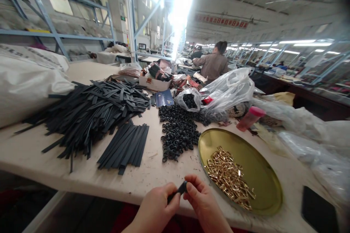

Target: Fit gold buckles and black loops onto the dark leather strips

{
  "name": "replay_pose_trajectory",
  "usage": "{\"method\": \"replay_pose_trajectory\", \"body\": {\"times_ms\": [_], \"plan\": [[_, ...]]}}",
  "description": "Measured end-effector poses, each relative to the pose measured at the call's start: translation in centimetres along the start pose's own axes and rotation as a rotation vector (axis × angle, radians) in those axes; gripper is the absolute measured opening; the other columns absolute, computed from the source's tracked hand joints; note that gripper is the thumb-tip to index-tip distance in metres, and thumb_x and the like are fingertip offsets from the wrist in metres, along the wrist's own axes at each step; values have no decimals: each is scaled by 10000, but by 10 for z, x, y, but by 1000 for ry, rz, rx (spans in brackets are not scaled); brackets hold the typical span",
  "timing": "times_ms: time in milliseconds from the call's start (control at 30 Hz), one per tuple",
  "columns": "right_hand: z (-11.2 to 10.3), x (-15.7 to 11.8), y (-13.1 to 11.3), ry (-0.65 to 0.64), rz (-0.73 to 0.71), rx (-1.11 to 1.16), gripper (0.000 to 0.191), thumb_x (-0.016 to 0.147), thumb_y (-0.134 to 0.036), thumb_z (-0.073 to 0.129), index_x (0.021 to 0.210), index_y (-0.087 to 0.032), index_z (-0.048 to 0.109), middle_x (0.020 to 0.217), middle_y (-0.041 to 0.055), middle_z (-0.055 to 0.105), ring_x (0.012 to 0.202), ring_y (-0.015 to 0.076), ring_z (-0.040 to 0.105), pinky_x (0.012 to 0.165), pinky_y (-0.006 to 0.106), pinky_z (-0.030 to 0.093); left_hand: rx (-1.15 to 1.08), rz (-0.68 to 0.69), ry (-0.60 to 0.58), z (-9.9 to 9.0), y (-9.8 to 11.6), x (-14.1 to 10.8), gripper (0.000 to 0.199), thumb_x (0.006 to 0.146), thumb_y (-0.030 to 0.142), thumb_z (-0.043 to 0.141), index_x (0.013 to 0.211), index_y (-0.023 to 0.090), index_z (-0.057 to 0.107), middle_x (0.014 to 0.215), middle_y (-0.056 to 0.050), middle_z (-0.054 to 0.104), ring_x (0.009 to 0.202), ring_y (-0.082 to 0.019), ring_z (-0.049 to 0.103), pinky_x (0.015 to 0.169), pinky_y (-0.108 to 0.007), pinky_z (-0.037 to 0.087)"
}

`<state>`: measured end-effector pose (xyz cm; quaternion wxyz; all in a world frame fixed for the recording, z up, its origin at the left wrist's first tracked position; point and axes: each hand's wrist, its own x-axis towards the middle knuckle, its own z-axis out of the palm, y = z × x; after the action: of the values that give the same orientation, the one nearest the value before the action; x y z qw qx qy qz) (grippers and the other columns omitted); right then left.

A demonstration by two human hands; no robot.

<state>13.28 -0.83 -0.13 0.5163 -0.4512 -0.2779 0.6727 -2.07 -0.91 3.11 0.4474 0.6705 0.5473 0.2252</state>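
Observation:
At the table's front edge, my left hand (158,204) is closed on a black strap (181,188). The fingertips of my right hand (201,198) pinch that strap's far end; whether a small loop or buckle sits there is too hidden to tell. Beyond my hands lies a heap of small black loops (177,134). To their right, a round gold tray (262,174) holds a pile of gold metal buckles (228,174). On the left, a neat row of black straps (124,145) lies beside a large loose pile of black strips (98,109).
A dark phone-like slab (318,207) lies at the right edge. Behind the tray are a pink-lidded jar (250,118) and clear plastic bags (229,89). A blue card (164,98) and a white box (154,83) sit farther back. Another person (214,63) is in the background.

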Motion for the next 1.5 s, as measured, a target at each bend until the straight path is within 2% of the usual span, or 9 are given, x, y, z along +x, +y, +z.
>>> {"method": "replay_pose_trajectory", "body": {"times_ms": [167,267,433,567,733,1000,1133,1333,1500], "plan": [[-2,-7,2,-82,140,93,251,563,-322,773,712,-160,652,641,-17,602,542,77,507,555,204,398,-28,-48,-169,-1,4,5,212,764,285,416,636,173,542,507,61,422,508,-101,395,475,-207,220],[0,-7,0,-83,145,82,249,578,-334,759,725,-160,657,656,0,621,568,97,523,568,221,405,-94,-20,-139,3,5,8,210,771,276,412,653,164,544,551,51,455,551,-104,418,512,-200,266],[-4,-2,0,63,-14,-169,258,610,-382,728,752,-177,664,635,-20,604,549,98,491,552,219,395,-221,-31,-95,5,0,8,296,747,164,400,1038,167,457,663,44,519,599,-109,462,570,-197,334],[-2,0,6,44,-36,-182,334,635,-481,677,752,-168,673,631,4,615,575,121,517,577,243,418,-286,-32,-87,5,-7,13,229,755,158,390,978,172,440,639,45,537,581,-107,469,554,-198,336],[3,6,9,12,126,119,347,608,-501,691,707,-171,657,608,1,613,496,88,504,497,214,416,-327,-100,-69,7,-12,21,192,754,229,453,937,184,419,601,60,539,547,-105,479,517,-193,331],[-1,9,15,-203,385,160,327,594,-423,735,695,-150,588,532,-50,510,452,49,416,465,176,343,-84,-178,-53,0,-17,27,161,710,327,532,771,182,502,598,38,555,568,-124,496,515,-206,316],[-3,11,12,-124,256,63,356,589,-450,721,631,-159,521,540,-52,499,495,64,417,512,192,338,-244,-176,-112,-2,-12,26,150,691,302,544,723,155,550,638,19,576,603,-120,493,545,-207,341],[-7,10,2,138,-180,-621,262,694,-422,587,667,-202,447,507,-65,444,482,106,415,495,229,327,-626,-199,-210,-2,-3,17,220,667,259,563,836,118,559,674,12,588,570,-97,492,563,-216,379],[-16,-5,-2,-119,-202,-891,136,762,-330,468,781,-198,495,581,-45,456,535,120,435,504,226,342,-638,-236,-257,1,-2,11,232,657,221,556,861,114,582,682,11,620,574,-94,533,575,-207,387]]}}
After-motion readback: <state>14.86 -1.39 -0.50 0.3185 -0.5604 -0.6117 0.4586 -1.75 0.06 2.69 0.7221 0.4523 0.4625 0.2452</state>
